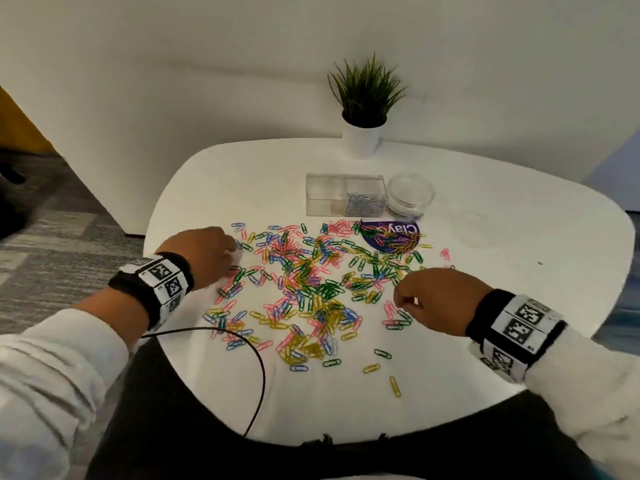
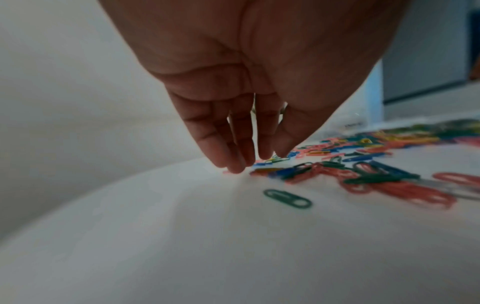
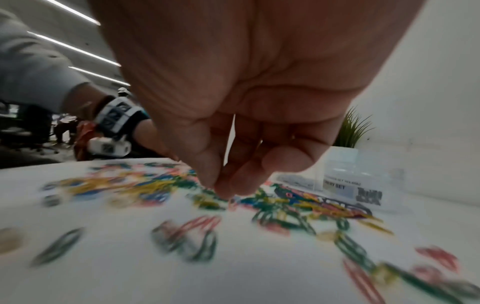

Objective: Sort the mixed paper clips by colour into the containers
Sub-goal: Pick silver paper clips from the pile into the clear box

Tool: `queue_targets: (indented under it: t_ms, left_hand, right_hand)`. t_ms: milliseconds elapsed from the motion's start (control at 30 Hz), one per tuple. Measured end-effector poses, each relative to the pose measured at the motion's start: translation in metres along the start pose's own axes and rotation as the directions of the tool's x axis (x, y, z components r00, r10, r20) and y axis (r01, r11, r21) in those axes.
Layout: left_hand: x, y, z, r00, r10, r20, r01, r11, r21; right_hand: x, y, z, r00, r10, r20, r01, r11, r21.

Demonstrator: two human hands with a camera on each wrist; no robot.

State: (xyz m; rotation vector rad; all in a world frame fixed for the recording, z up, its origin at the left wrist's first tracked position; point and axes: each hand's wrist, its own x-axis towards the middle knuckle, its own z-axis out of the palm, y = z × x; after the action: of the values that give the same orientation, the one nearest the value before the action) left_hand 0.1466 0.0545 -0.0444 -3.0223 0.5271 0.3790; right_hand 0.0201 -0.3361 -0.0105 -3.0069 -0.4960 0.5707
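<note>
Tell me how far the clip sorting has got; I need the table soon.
Barely begun. Done: only silver clips lie in one compartment of the clear box; the round jar looks nearly empty. In hand: the left hand and right hand reach into the pile's edges; any held clip is hidden. Left: the mixed coloured clips spread over the table.

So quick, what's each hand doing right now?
Left hand: open, straight fingertips touching down by the coloured paper clips.
Right hand: fingers pinched together; holding anything cannot be told.
</note>
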Motion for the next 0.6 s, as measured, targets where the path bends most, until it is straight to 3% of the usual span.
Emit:
queue_targets:
  t_ms: [100,200,267,367,500,600]
  left_hand:
    - [-0.014,-0.004,-0.022,0.983,0.174,0.064,-0.185,0.935,0.302]
    - [-0.037,-0.009,-0.055,0.899,0.371,0.231,-0.430,0.658,0.618]
    - [-0.057,-0.015,-0.082,0.878,0.345,0.331,-0.474,0.535,0.699]
    - [-0.083,-0.019,-0.114,0.875,0.268,0.403,-0.483,0.429,0.763]
    - [-0.105,0.004,-0.105,0.850,0.338,0.404,-0.521,0.420,0.743]
    - [-0.113,0.038,-0.060,0.810,0.510,0.290,-0.563,0.539,0.626]
  right_hand:
    - [-0.028,-0.005,0.019,0.999,-0.031,0.019,0.031,1.000,-0.005]
    - [-0.039,-0.015,0.032,0.998,-0.065,0.000,0.065,0.996,0.062]
    - [-0.038,-0.023,0.038,0.996,-0.088,0.016,0.087,0.993,0.076]
    - [-0.031,-0.031,0.048,0.992,-0.100,0.083,0.097,0.994,0.042]
    - [-0.025,-0.036,0.059,0.995,-0.074,0.068,0.070,0.996,0.062]
    - [-0.027,-0.037,0.053,0.995,-0.056,0.084,0.048,0.995,0.086]
